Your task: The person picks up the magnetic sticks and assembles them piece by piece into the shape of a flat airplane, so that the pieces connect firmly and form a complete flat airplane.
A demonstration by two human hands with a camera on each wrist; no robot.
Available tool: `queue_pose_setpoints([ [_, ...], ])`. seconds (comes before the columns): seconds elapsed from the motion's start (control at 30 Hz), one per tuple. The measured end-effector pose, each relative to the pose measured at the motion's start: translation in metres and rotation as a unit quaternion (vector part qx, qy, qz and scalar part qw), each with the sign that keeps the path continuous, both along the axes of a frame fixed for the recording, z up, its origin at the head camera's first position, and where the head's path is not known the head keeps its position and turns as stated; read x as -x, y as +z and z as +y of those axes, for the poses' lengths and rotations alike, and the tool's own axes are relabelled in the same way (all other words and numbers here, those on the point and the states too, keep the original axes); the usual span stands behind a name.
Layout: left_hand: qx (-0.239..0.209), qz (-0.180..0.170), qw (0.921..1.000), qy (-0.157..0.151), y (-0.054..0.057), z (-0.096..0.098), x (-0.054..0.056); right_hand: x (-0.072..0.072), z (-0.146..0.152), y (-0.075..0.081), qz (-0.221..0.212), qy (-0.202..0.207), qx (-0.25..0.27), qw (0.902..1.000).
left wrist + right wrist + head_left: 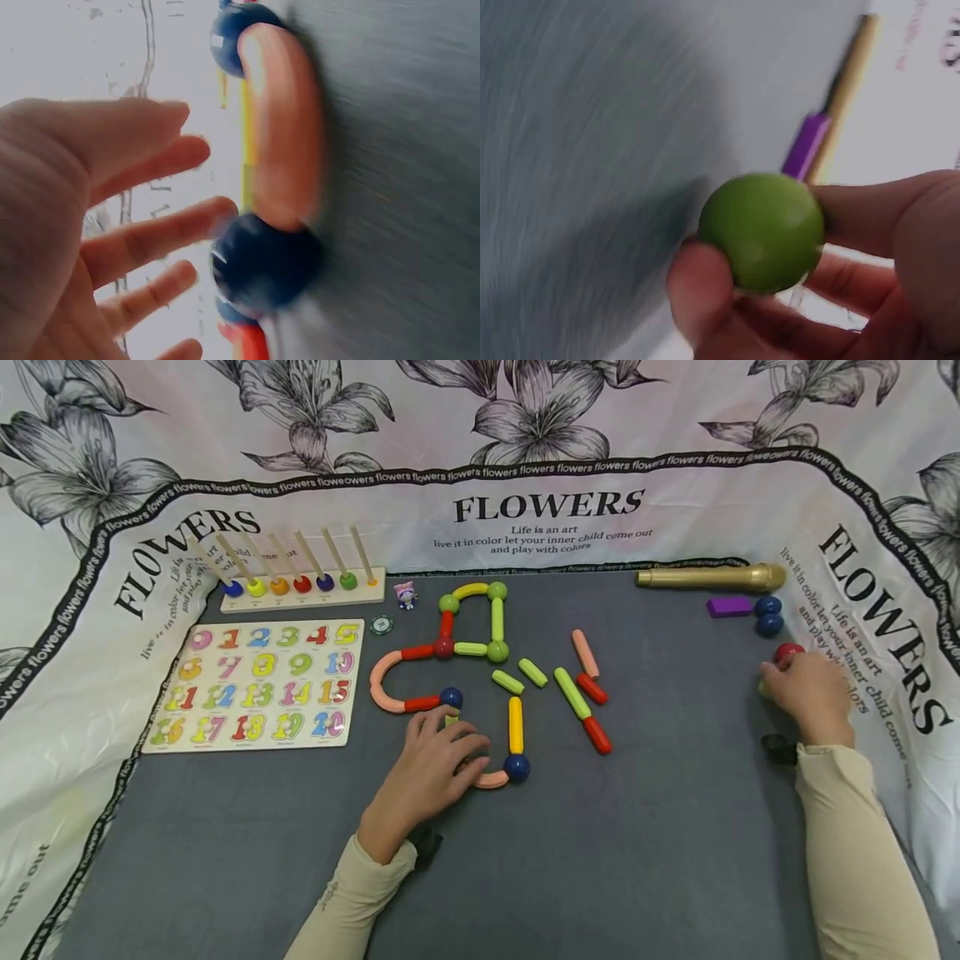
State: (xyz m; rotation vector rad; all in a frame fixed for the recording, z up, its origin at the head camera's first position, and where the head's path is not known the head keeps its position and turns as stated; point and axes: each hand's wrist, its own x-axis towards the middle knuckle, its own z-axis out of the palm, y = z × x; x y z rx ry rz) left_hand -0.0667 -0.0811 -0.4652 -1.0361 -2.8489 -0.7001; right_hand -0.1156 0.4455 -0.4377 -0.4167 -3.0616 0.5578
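My right hand pinches a green ball between thumb and fingers at the table's right side. A red ball shows just beyond those fingers. With its fingers spread and relaxed, my left hand hovers over the lower part of a figure built from rods and balls, hiding some of it. Near its fingertips are a blue ball and a green piece. To its right, a pink curved rod meets another blue ball, from which a yellow rod runs upward.
Loose green, red and pink rods lie right of the figure. A number board and a peg stand are at the left. At the back right lie a gold microphone, a purple block and two blue balls.
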Motion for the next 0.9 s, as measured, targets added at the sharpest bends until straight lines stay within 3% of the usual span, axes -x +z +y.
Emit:
queue_pose_setpoints([
  [0.1, 0.011, -0.006, 0.9999, 0.002, 0.009, 0.015, 0.01, 0.002, -0.014, 0.0, 0.001, 0.039, 0.06, 0.9974],
  [0.2, 0.035, -0.043, 0.9985, -0.008, 0.013, 0.03, 0.017, 0.002, -0.034, 0.0, -0.014, 0.055, 0.138, 0.9888],
  [0.33, 0.072, -0.106, 0.9911, -0.037, 0.012, 0.044, 0.02, 0.004, -0.065, 0.002, -0.047, 0.061, 0.248, 0.9658],
  [0.47, 0.102, -0.144, 0.9833, -0.044, 0.011, 0.049, 0.02, 0.006, -0.097, 0.007, -0.076, 0.088, 0.316, 0.9414],
  [0.67, 0.146, -0.129, 0.9798, -0.046, 0.009, 0.053, 0.017, 0.008, -0.147, 0.005, -0.115, 0.145, 0.368, 0.9111],
  [0.8, 0.154, -0.097, 0.9821, -0.048, 0.007, 0.055, 0.012, 0.011, -0.179, -0.001, -0.109, 0.185, 0.398, 0.8917],
  [0.9, 0.154, -0.066, 0.9848, -0.044, 0.005, 0.055, 0.008, 0.014, -0.201, -0.004, -0.101, 0.21, 0.406, 0.8836],
])
